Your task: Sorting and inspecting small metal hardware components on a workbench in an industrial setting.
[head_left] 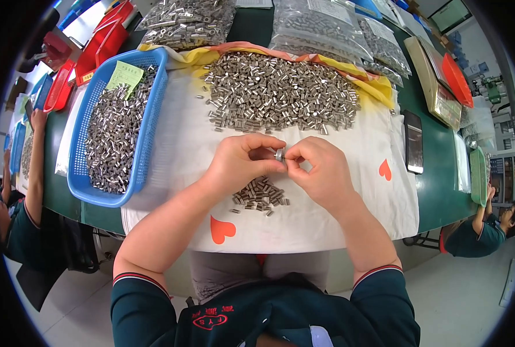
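Over the middle of a white cloth [327,225], my left hand [240,159] and my right hand [321,168] meet with their fingertips pinched. Between them is a small shiny metal piece [279,154], gripped from both sides; the fingers cover part of it, so its exact shape does not show. Just below my hands lies a small heap of short metal sleeves [261,195], partly behind my left hand. Beyond my hands spreads a large pile of similar sleeves [280,89] at the cloth's far side.
A blue basket [163,87] of metal sleeves, with a yellow-green slip [124,77], stands at left. Bags of metal parts [321,29] line the back. A phone [413,141] lies at right. Red trays [104,43] are at far left. Other people work on both sides.
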`<state>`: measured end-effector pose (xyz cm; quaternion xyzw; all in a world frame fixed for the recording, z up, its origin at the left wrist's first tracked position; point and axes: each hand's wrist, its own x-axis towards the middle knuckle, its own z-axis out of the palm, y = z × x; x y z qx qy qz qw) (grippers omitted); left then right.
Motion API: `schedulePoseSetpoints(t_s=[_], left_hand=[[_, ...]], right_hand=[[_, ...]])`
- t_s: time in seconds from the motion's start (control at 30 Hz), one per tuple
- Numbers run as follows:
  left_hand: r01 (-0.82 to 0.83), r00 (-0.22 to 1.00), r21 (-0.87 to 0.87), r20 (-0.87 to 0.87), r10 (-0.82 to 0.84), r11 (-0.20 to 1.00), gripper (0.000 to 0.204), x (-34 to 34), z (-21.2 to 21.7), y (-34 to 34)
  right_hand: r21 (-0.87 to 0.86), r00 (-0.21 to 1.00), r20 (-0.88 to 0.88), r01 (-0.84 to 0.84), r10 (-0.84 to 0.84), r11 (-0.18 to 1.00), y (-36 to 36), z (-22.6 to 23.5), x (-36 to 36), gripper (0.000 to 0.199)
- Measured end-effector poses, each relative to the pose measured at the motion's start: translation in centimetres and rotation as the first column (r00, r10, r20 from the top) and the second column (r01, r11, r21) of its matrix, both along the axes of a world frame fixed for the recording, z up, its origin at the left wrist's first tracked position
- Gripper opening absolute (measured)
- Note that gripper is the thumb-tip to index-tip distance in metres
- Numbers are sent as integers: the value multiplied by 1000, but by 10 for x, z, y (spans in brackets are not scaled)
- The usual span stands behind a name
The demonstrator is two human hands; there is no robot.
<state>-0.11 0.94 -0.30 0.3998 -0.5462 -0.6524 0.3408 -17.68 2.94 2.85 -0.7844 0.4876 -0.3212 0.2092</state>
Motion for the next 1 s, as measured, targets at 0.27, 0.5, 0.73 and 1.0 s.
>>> schedulePoseSetpoints(t_s=[0.27, 0.5, 0.73, 1.0], left_hand=[[15, 996, 1, 84, -15, 1000, 34, 2, 7, -2], [189, 979, 37, 68, -191, 981, 35, 5, 11, 5], [349, 933, -123, 140, -332, 929, 35, 4, 14, 3], [227, 969, 91, -123, -216, 970, 33, 6, 9, -3]], right_hand=[[176, 988, 152, -59, 32, 983, -4, 4, -9, 8], [498, 968, 248, -109, -21, 860, -15, 12, -24, 11], [-82, 956, -236, 158, -173, 984, -34, -17, -35, 9], [23, 913, -364, 209, -187, 978, -25, -14, -31, 7]])
